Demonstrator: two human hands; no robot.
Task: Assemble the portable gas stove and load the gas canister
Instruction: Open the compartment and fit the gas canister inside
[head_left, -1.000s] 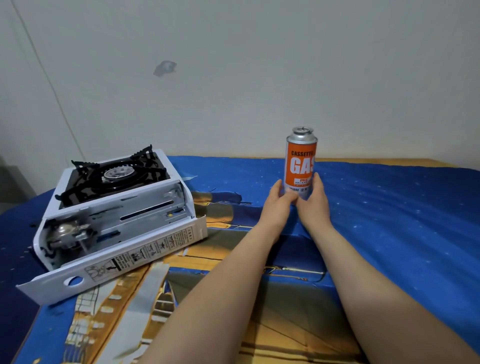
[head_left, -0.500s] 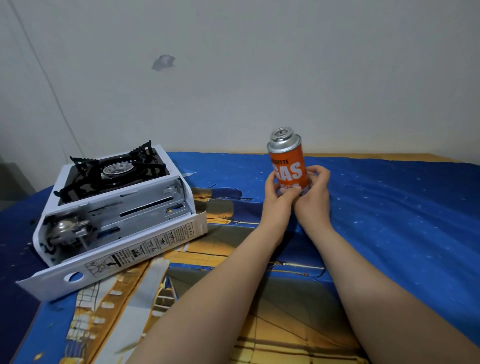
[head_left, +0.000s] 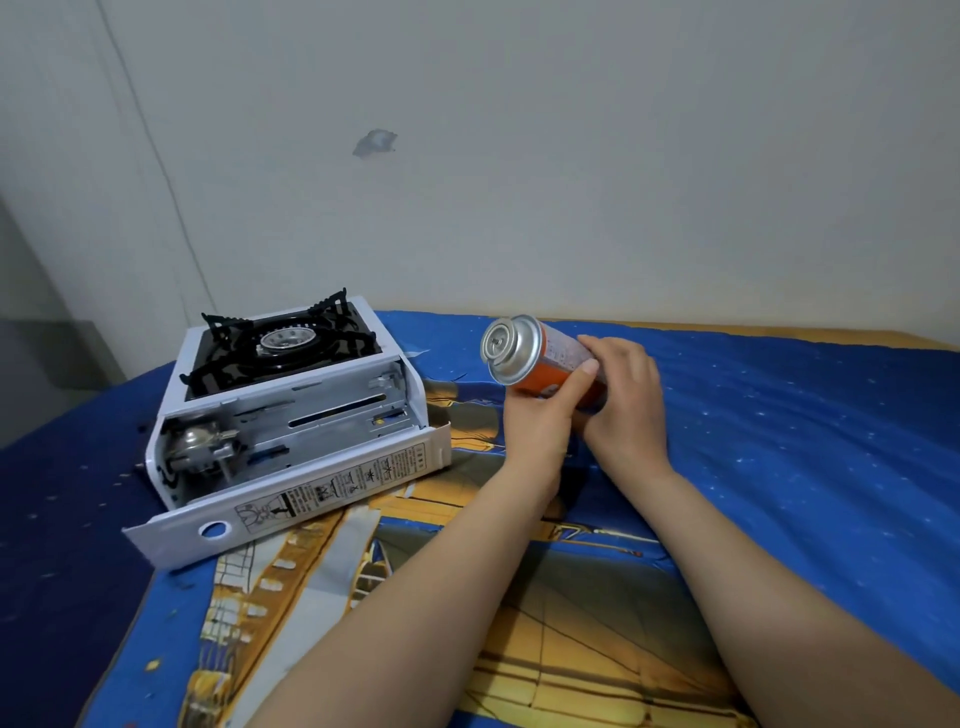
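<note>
Both hands were wrapped round the butane gas canister (head_left: 540, 364), which was held clear of the bed (head_left: 805, 441) and tipped almost flat, silver valve end pointing left and a bit toward the camera. Left hand (head_left: 537, 423) gripped the near side, thumb laid over the orange label just behind the shoulder. Right hand (head_left: 628, 397) curled round the base end, fingers over the top. Left of the left hand, near but apart, the portable gas stove (head_left: 291, 405) sat on the bed with its canister bay open. The bay door (head_left: 291, 499) was folded down toward the person, and the regulator (head_left: 200, 446) sat at the bay's far-left end. Black pan support (head_left: 221, 326) and burner (head_left: 287, 340) were seated on top. The bay held no canister, so loading was not yet done. Judged handling: rigid thin metal cylinder with a smooth printed wall, likely a bit slippery, light enough for one hand. It is pressurised, so no knocks on the valve stem. Best hold looked like mid-body, leaving collar and nozzle free to meet the regulator. Collar notch was not readable from here. Risk: going in skewed, nozzle missing the regulator.
</note>
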